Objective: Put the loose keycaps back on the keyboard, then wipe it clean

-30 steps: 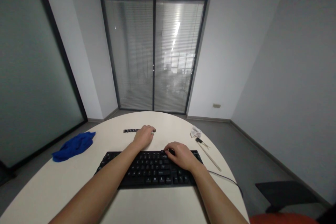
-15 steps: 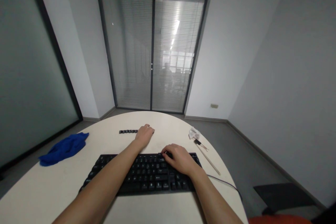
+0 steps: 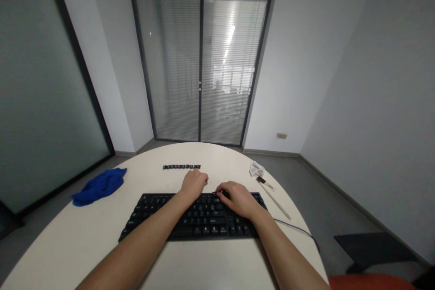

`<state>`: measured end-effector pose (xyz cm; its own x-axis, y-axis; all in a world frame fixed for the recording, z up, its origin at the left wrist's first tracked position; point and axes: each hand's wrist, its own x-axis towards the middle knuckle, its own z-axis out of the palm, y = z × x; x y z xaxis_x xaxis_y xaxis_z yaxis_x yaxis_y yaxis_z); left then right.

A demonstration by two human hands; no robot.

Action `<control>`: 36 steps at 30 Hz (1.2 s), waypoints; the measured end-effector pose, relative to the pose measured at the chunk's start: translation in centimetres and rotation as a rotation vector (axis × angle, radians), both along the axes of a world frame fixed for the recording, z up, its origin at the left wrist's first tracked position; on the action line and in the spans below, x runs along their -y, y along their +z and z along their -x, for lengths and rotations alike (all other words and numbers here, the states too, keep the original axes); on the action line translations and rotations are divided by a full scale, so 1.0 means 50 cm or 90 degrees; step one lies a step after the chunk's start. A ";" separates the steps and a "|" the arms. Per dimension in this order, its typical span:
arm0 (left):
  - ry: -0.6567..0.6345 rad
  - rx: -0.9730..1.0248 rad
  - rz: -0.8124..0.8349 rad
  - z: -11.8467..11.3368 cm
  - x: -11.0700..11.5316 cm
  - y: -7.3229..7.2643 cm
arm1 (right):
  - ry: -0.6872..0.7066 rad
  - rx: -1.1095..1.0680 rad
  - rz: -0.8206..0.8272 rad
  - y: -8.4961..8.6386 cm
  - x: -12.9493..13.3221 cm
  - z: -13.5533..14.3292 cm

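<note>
Black keyboard (image 3: 212,222), one, at lower centre of the frame, under two hands.
Left hand (image 3: 194,184) curls above its far edge, right hand (image 3: 236,198) over its upper right; whether either grips anything, I cannot tell. Beyond, roughly nine dark keycaps (image 3: 183,166) line the counter (image 3: 200,265); one blue cloth (image 3: 101,186) lies left, one crumpled white tissue (image 3: 256,169) right.

No letter, number or brand could be read for certain. The black keyboard (image 3: 212,221) bore small pale marks, too tiny and blurred to make out, and the row of loose keys (image 3: 181,166) beyond it on the table (image 3: 204,265) showed pale specks, equally illegible.
</note>
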<state>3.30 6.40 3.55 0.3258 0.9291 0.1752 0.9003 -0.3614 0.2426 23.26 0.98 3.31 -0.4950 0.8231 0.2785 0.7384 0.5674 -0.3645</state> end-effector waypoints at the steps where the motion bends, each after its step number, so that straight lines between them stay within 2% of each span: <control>1: 0.009 0.022 0.004 0.004 0.010 -0.003 | -0.004 0.003 -0.001 -0.002 -0.001 0.001; 5: 0.022 0.117 0.018 0.019 0.048 -0.022 | -0.012 0.001 -0.004 -0.009 -0.004 0.002; 10: -0.024 0.367 0.044 0.029 0.079 -0.055 | -0.021 -0.011 -0.005 -0.010 -0.001 0.002; 12: -0.029 0.405 0.041 0.031 0.086 -0.063 | -0.022 -0.015 -0.003 -0.009 0.001 0.002; 27: -0.031 0.323 0.036 0.031 0.100 -0.061 | -0.026 0.002 -0.002 0.002 0.007 0.009; 36: -0.053 0.303 0.020 0.034 0.093 -0.073 | -0.017 0.004 -0.016 0.003 0.012 0.017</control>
<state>1.62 1.74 -0.10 0.2902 0.9104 0.2949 0.6546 -0.4136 0.6327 22.43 0.36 3.44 -0.4748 0.8286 0.2965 0.7557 0.5565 -0.3453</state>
